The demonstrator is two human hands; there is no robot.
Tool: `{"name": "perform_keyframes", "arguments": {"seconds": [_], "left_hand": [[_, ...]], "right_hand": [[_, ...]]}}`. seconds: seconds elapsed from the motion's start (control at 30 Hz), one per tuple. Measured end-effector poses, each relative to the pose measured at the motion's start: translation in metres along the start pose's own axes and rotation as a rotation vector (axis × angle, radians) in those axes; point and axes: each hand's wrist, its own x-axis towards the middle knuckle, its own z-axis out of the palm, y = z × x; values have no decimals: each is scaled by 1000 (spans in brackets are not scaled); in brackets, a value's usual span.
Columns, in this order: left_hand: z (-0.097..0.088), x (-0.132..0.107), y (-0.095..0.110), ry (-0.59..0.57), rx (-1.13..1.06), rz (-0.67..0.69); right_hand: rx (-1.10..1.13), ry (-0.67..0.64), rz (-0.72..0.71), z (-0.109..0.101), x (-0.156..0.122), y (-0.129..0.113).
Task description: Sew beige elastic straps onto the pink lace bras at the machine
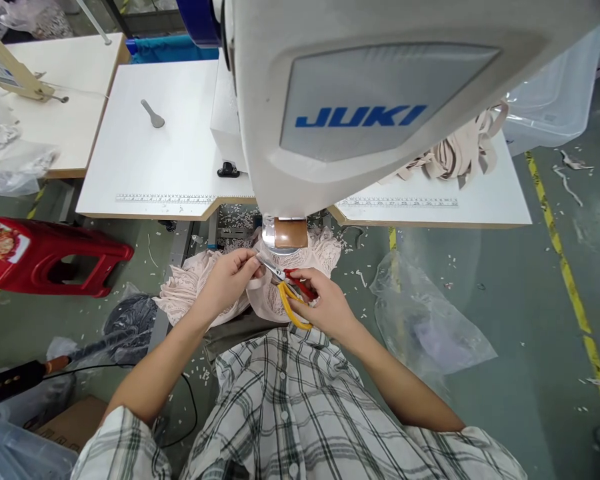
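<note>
My right hand point(325, 300) is wrapped round the scissors point(287, 288), which have one red and one yellow handle loop. Their metal blades point up and left, toward the fingertips of my left hand point(233, 277). Those fingertips are closed in a pinch on the edge of a pale pink lace fabric point(183, 290), at the blade tips. The exact bit between them is too small to see. The fabric lies bunched over my lap and up under the head of the sewing machine point(270, 153).
The white machine table point(180, 140) spans ahead, with a pile of pale strips point(455, 153) on its right. A red stool point(55, 257) lies at left. A plastic bag point(425, 327) rests on the floor at right. Behind it stands a clear bin point(555, 100).
</note>
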Motion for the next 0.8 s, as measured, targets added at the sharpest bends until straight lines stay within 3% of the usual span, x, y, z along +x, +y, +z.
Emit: {"name": "perform_keyframes", "arguments": {"seconds": [0.23,0.37,0.53,0.63,0.7,0.8], "left_hand": [[0,2,-7,23,-36,-17],[-1,2,-11,81,-67,-5],[-7,0,-17,204,199,134],[-11,0,-17,223,349,171],[-16,2,-14,149,340,146],[-25,9,-9,-87,221,58]], "right_hand": [[48,1,86,-2,-6,6],[19,55,98,-17,-15,15],[-228,10,136,-70,-15,38],[-449,189,163,-112,15,47],[-586,296,163,-140,47,50],[-741,307,76,-170,89,51]]}}
